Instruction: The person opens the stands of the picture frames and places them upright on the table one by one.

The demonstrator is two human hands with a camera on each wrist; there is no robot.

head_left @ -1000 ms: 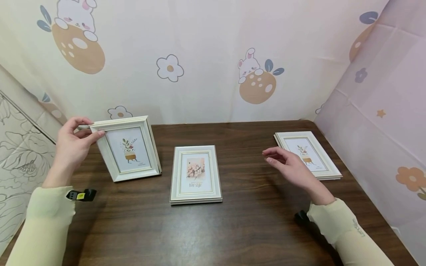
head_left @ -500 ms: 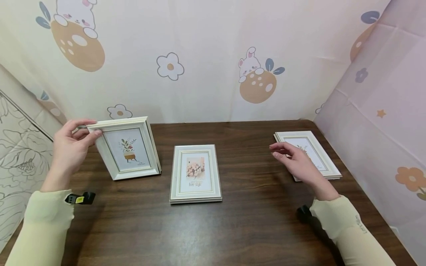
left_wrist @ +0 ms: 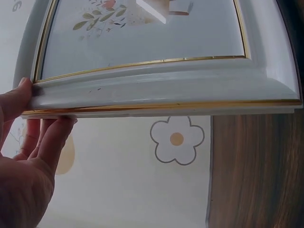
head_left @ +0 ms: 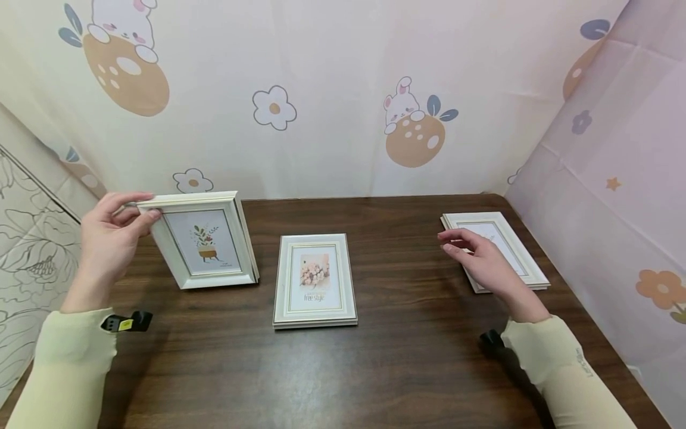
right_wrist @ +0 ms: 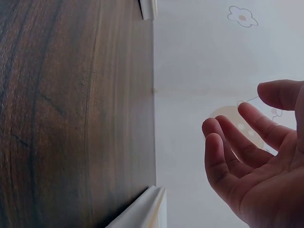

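Note:
At the left, a white frame with a potted-plant picture (head_left: 206,241) stands tilted on the brown table. My left hand (head_left: 109,241) pinches its upper left corner, thumb on the front and fingers behind. In the left wrist view, the thumb and fingers of the left hand (left_wrist: 28,161) hold the corner of the white frame (left_wrist: 166,88). My right hand (head_left: 490,268), relaxed and holding nothing, hovers over the left part of another white frame (head_left: 522,253) lying at the right. The right wrist view shows the right hand (right_wrist: 266,161) with loosely bent, spread fingers.
A third white frame (head_left: 315,280) with a flower picture lies flat in the middle of the brown table (head_left: 321,375). Behind the table hangs a curtain (head_left: 332,71) with rabbit and flower prints, which also borders the right side.
My left hand has shifted slightly left, and the frame it holds has turned a little with its top edge moving left. My right hand has moved right, over the right-hand frame.

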